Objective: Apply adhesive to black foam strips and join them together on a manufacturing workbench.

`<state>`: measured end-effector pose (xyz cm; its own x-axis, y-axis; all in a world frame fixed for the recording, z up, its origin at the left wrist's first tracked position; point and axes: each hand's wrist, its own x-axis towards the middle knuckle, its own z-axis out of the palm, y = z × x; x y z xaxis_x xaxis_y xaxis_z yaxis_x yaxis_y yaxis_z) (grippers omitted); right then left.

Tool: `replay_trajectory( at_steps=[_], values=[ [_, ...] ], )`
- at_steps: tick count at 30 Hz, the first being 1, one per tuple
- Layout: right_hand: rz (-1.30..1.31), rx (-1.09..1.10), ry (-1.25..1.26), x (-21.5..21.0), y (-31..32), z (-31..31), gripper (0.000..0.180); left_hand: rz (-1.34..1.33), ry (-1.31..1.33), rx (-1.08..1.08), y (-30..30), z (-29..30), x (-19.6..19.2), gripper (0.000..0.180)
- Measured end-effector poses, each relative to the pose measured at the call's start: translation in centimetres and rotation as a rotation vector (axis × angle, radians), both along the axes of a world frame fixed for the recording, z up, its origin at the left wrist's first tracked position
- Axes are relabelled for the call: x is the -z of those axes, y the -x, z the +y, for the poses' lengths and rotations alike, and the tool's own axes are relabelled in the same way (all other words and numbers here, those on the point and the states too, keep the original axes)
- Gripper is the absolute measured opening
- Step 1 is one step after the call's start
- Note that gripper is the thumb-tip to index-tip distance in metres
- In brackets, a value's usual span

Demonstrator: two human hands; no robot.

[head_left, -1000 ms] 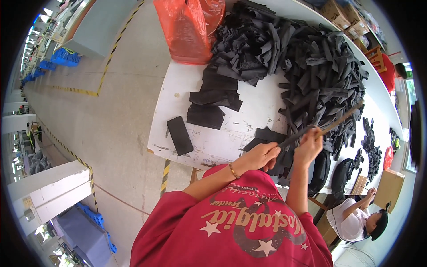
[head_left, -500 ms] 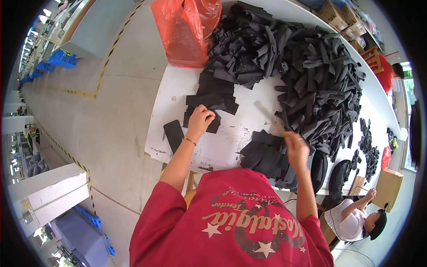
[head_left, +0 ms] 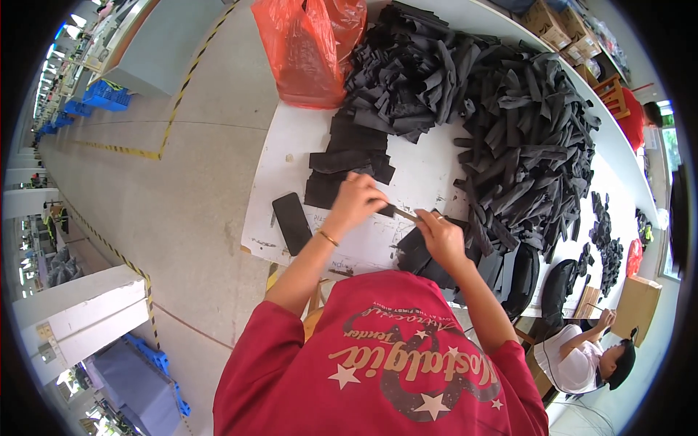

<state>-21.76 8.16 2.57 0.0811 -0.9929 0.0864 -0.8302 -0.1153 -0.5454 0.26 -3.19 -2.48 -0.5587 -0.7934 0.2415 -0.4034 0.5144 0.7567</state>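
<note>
My left hand (head_left: 358,198) is closed, with a small black fabric piece (head_left: 386,209) at its fingertips. My right hand (head_left: 442,236), also closed, grips a thin brownish stick-like tool (head_left: 407,216) that reaches toward the left hand; its tip meets the black piece. Just beyond my left hand lie overlapping flat black fabric strips (head_left: 349,161) on the white table (head_left: 283,163). Beneath and beside my right hand sits another spread of black fabric pieces (head_left: 413,251), partly covered by the hand and forearm.
Two big heaps of black strips, a left one (head_left: 407,73) and a right one (head_left: 531,145), fill the table's far side. A red plastic bag (head_left: 309,65) stands at the far left edge, a black phone (head_left: 291,223) near my left forearm. Another person (head_left: 582,356) sits at right.
My left hand has moved right, off the flat strips. My right hand has come left and inward, bringing the thin tool to the piece at my left fingertips.
</note>
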Motion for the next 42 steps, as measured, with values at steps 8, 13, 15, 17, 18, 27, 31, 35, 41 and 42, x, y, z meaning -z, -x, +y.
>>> replay_trajectory(
  at_steps=[8, 13, 15, 17, 18, 27, 31, 35, 41, 42],
  values=[
    [-0.514, 0.14, -0.266, 0.7, -3.7, 1.1, 0.022, 1.309, -1.125, -0.521, 1.3, 3.3, -0.1, 0.036],
    [-0.381, 0.221, -0.046, 1.6, -6.2, 0.8, 0.012, 1.563, -1.296, -0.492, 5.5, 5.4, 0.0, 0.028],
    [-0.368, 0.255, -0.034, 1.7, -6.1, 0.9, 0.011, 1.547, -1.319, -0.617, 5.7, 5.0, -1.0, 0.028],
    [-0.279, 0.232, -0.116, 2.0, -5.9, 1.7, 0.01, 1.517, -1.305, -0.632, 6.0, 5.0, -2.2, 0.028],
    [-0.278, 0.235, -0.115, 2.0, -5.8, 1.8, 0.01, 1.482, -1.293, -0.651, 6.2, 4.9, -2.6, 0.027],
    [-0.326, 0.263, -0.206, 1.5, -5.1, 4.5, 0.012, 1.369, -1.241, -0.774, 6.0, 3.9, -2.0, 0.021],
    [-0.405, 0.189, -0.346, -1.2, -3.9, 6.4, 0.014, 1.285, -1.164, -0.83, 5.0, 3.0, -0.8, 0.019],
    [-0.389, 0.091, -0.555, -5.7, -0.7, 9.9, 0.016, 1.381, -1.051, -0.809, 1.8, 0.8, -0.4, 0.022],
    [-0.328, 0.314, -0.337, -7.5, -0.2, 8.5, 0.028, 1.405, -1.19, -0.834, 4.9, 1.4, -1.6, 0.024],
    [-0.401, 0.379, -0.314, -6.2, -0.9, 6.9, 0.037, 1.403, -1.194, -0.828, 5.9, 2.1, -1.5, 0.024]
  ],
)
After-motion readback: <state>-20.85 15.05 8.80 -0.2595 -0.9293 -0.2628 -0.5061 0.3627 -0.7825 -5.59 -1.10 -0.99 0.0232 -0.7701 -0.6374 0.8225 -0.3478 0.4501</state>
